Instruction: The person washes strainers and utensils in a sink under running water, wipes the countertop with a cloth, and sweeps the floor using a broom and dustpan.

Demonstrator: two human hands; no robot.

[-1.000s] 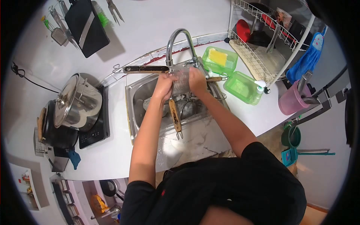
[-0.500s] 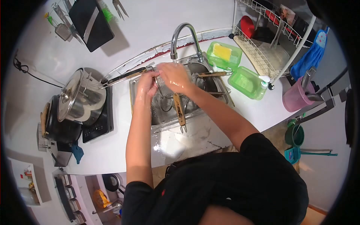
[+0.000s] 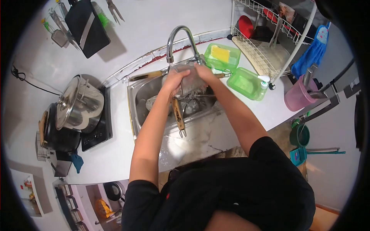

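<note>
A round wire-mesh strainer (image 3: 191, 80) is held between my two hands below the chrome faucet (image 3: 181, 30), over the steel sink (image 3: 132, 100). My left hand (image 3: 175, 81) grips its left side, while my right hand (image 3: 205, 74) is closed on its right side. A wooden handle (image 3: 148, 76) sticks out to the left, past the sink's edge. Lower down, another wooden handle (image 3: 178, 115) rests across the sink's front rim. Wet metal utensils (image 3: 191, 106) lie in the basin, partly hidden by the strainer and my hands.
Green trays (image 3: 246, 85), one with a yellow sponge (image 3: 220, 53), stand right of the sink beside a pump bottle (image 3: 264, 81). A steel pot (image 3: 90, 104) and black pot (image 3: 61, 134) are at the left. A wire rack (image 3: 256, 54) and pink container (image 3: 298, 96) are at the right.
My right hand has moved from the strainer's left part to its right side. The strainer has turned, and its handle at the left now shows its lighter wooden face. The camera view has shifted slightly.
</note>
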